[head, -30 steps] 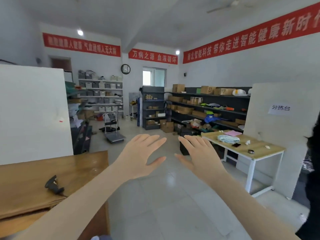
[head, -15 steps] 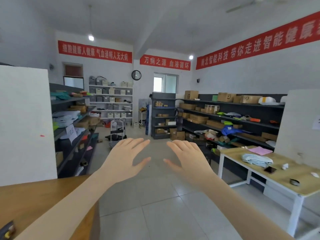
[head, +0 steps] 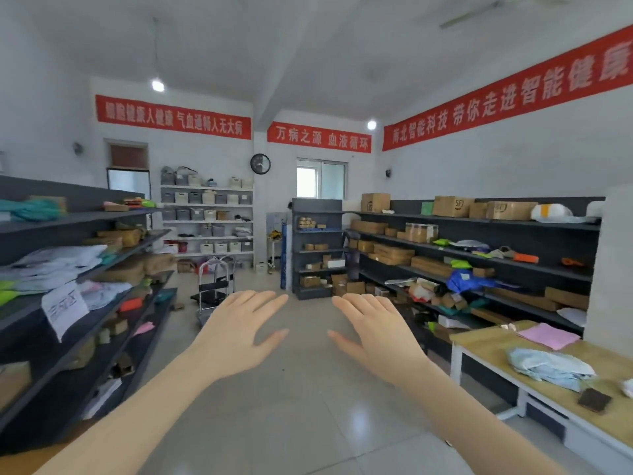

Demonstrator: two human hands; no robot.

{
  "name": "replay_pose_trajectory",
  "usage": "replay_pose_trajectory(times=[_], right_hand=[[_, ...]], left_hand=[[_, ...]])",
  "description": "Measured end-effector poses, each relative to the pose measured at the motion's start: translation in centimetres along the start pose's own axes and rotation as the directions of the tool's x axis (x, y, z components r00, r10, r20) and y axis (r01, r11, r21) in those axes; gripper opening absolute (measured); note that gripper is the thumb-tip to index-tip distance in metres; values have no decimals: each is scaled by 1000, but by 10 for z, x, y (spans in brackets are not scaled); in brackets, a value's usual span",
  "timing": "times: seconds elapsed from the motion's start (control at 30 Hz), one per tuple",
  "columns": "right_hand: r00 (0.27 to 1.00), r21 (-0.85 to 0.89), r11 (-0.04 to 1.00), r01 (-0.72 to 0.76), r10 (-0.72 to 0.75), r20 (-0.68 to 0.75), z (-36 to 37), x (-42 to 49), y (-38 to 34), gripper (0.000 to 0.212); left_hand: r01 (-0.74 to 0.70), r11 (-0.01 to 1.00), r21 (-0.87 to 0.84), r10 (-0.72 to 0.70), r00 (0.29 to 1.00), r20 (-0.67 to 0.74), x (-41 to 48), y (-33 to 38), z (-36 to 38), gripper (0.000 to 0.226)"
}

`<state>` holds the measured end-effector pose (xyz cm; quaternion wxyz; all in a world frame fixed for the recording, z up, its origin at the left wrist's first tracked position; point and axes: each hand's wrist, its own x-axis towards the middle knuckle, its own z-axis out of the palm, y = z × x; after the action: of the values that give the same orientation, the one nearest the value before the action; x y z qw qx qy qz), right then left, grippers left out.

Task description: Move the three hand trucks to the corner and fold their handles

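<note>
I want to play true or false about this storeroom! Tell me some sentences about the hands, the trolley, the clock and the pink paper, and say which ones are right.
1. The left hand and right hand hold nothing, with fingers spread. True.
2. The left hand grips the silver-handled hand truck. False: the truck stands far ahead, untouched.
3. The round black wall clock hangs left of the window. True.
4. The pink paper sheet lies on the floor. False: it lies on the wooden-topped table.
</note>
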<state>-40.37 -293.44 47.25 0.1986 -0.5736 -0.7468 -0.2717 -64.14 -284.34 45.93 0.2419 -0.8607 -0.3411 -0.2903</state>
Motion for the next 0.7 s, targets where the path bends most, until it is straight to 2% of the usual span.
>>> replay_pose_trajectory(times=[0.13, 0.37, 0.53, 0.7], right_hand=[[995, 39, 998, 50, -46, -93, 67, 83, 39, 50], [978, 149, 970, 194, -179, -108, 184, 198, 63, 47], [974, 172, 963, 206, -185, -129, 276, 284, 96, 48], [989, 116, 984, 138, -132, -60, 348, 374, 161, 55]], left_hand=[[79, 993, 85, -81, 997, 16, 52, -42, 43, 58], [229, 961, 153, -246, 963, 107, 89, -135, 123, 64], [244, 950, 194, -267, 958, 101, 135, -206, 202, 63], [205, 968, 142, -222, 968, 119, 237, -274, 310, 62]])
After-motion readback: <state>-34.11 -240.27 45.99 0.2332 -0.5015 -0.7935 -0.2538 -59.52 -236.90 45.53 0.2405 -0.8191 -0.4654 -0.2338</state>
